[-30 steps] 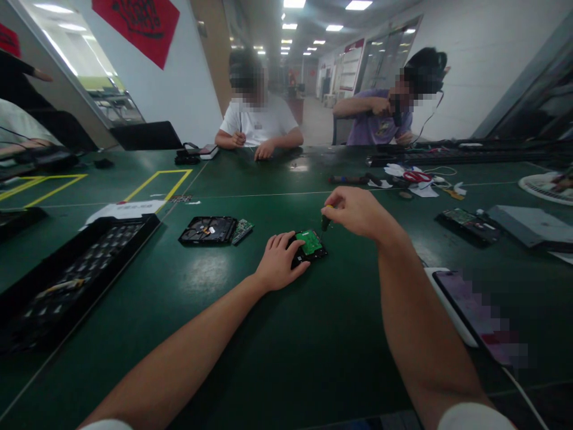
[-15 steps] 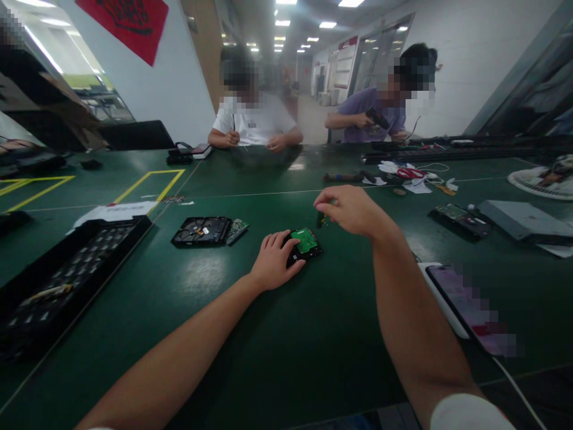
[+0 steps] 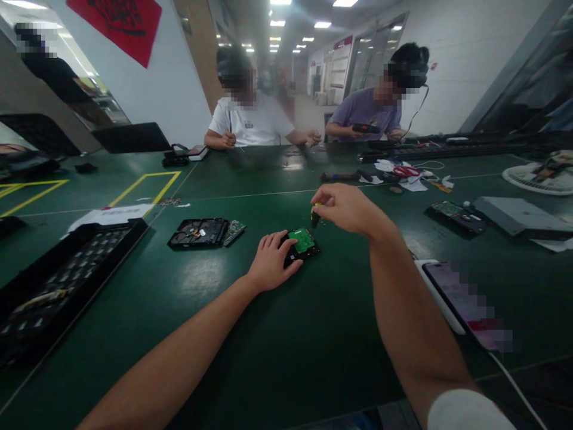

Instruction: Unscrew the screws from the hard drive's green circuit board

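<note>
The flat black drive with a green circuit board [image 3: 302,240] lies on the glossy dark-green table [image 3: 286,334], its edge gripped by the spread fingers of the left hand [image 3: 274,261]. Above its right side, the right hand [image 3: 344,206] pinches a yellow-and-black screwdriver [image 3: 316,216].

This place is like an electronics workshop: on the long green table [image 3: 268,358] lie opened drives [image 3: 199,233] at ten o'clock and, at two o'clock, a drive with circuit board [image 3: 456,217].
</note>
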Demonstrator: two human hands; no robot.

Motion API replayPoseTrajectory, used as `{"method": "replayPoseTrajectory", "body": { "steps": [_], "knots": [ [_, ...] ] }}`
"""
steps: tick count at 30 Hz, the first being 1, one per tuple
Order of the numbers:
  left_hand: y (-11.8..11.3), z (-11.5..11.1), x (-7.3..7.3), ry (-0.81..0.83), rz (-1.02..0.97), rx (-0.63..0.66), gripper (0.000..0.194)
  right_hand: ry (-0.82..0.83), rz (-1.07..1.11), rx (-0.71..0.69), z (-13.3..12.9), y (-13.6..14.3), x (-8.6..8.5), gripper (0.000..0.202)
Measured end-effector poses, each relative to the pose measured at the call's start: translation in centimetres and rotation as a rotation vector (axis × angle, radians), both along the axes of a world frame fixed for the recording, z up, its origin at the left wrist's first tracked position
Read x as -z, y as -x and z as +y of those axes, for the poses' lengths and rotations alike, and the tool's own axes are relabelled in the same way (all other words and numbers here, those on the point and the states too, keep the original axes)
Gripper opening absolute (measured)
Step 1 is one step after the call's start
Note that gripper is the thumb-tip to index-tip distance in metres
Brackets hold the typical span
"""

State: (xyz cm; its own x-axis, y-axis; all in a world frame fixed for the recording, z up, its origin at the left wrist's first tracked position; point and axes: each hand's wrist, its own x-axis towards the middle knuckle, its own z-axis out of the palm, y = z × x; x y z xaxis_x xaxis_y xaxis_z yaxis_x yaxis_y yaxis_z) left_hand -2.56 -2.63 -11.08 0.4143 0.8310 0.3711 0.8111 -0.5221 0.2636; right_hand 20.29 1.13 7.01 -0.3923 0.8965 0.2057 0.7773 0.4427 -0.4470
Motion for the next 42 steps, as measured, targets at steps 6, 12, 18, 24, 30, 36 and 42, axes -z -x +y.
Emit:
{"method": "replayPoseTrajectory", "body": {
  "steps": [6, 12, 18, 24, 30, 36, 42],
  "knots": [
    [0.01, -0.15, -0.12, -0.001, 0.012, -0.002, 0.058, 0.012, 0.045, -0.028, 0.00, 0.13, 0.05, 0.017],
    [-0.07, 0.02, 0.13, 0.007, -0.001, -0.002, 0.057, 0.011, 0.045, -0.078, -0.04, 0.14, 0.08, 0.018],
    [-0.05, -0.01, -0.09, 0.012, 0.001, 0.002, 0.057, -0.033, 0.022, -0.012, 0.14, 0.33, 0.36, 0.018],
    [0.00, 0.00, 0.11, -0.002, -0.005, 0.006, 0.058, -0.048, 0.003, -0.041, 0.43, 0.21, 0.43, 0.017],
    [0.02, -0.03, 0.12, -0.003, -0.006, 0.000, 0.056, -0.038, 0.004, 0.012, 0.39, 0.25, 0.52, 0.019],
    [0.03, -0.01, 0.00, 0.013, -0.003, 0.007, 0.057, -0.074, -0.032, -0.026, 0.68, 0.38, 0.60, 0.019],
    [0.03, 0.01, 0.13, 0.000, 0.007, 0.001, 0.058, -0.061, 0.044, 0.009, 0.37, 0.27, 0.75, 0.022]
  ]
}}
